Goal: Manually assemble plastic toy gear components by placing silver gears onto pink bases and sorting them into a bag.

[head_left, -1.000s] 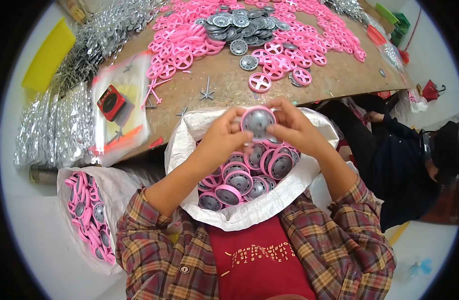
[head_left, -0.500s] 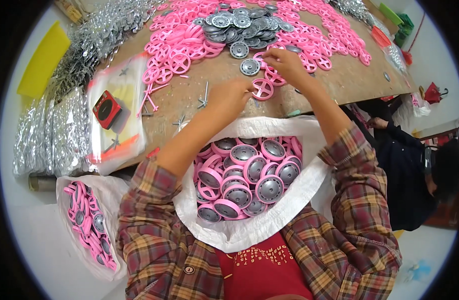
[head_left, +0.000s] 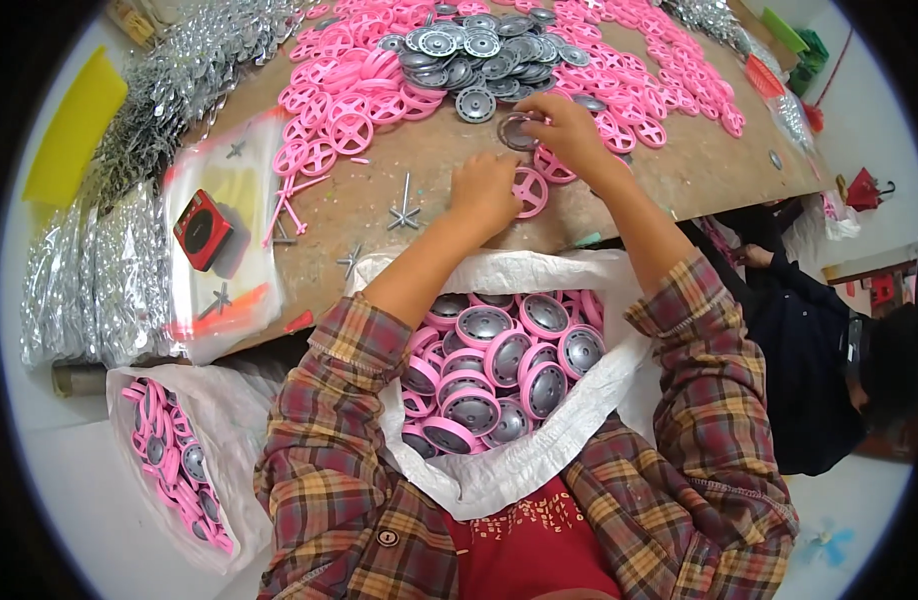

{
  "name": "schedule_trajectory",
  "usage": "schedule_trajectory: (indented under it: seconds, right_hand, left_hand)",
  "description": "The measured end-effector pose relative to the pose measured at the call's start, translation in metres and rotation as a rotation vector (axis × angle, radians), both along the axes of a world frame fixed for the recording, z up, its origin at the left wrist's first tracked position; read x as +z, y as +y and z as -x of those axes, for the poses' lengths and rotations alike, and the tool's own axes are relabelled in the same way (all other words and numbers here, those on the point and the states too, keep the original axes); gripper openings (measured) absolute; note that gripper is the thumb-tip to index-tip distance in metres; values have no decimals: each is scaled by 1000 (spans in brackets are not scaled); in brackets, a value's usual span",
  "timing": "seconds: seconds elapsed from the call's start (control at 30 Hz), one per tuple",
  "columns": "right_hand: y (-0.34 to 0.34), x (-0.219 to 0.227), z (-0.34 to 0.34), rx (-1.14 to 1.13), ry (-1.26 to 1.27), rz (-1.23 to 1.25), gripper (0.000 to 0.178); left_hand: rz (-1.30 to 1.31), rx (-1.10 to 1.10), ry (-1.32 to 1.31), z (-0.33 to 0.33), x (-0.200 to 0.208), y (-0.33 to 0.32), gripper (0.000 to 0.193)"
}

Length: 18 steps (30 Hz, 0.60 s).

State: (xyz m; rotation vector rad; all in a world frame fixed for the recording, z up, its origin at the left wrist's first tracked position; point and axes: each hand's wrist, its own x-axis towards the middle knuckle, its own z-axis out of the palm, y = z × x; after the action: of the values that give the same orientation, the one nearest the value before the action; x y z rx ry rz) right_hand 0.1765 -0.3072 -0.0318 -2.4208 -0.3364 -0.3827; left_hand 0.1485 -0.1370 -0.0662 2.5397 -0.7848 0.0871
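My left hand (head_left: 486,195) is closed at the left edge of a pink spoked wheel ring (head_left: 531,192), its fingertips partly hidden. Just beyond it, my right hand (head_left: 567,138) pinches a grey hubcap-like disc (head_left: 515,132) low over the board. Another pink ring (head_left: 553,165) lies below the right hand. Farther back, grey discs (head_left: 476,104) are heaped amid a wide spread of pink rings (head_left: 351,132). Against my body, a white woven sack (head_left: 499,490) holds many pink wheels with grey discs fitted in them (head_left: 471,411).
On the brown board (head_left: 379,180) lie grey star-ended rods (head_left: 405,215) and a red box-shaped device (head_left: 205,230) on plastic bags. Silvery tinsel (head_left: 179,110) piles at the left. A second bag of wheel parts (head_left: 249,420) stands lower left. A person in dark clothes (head_left: 794,370) is at the right.
My right hand has moved slightly left and its fingers have taken hold of the loose grey disc. My left hand has shifted a little right and down, beside the pink ring.
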Motion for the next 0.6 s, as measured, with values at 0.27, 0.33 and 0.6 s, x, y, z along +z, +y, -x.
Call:
schedule_trajectory:
  seconds: [0.27, 0.33, 0.6]
  right_hand:
    - [0, 44, 116, -49, -260, -229, 15]
    - [15, 54, 137, 32, -404, -46, 16]
    - [40, 71, 186, 157, -455, 29, 26]
  left_hand:
    - [729, 37, 878, 21, 41, 35, 31]
    - [957, -34, 1195, 43, 72, 53, 32]
    - [999, -128, 1249, 99, 108, 79, 32]
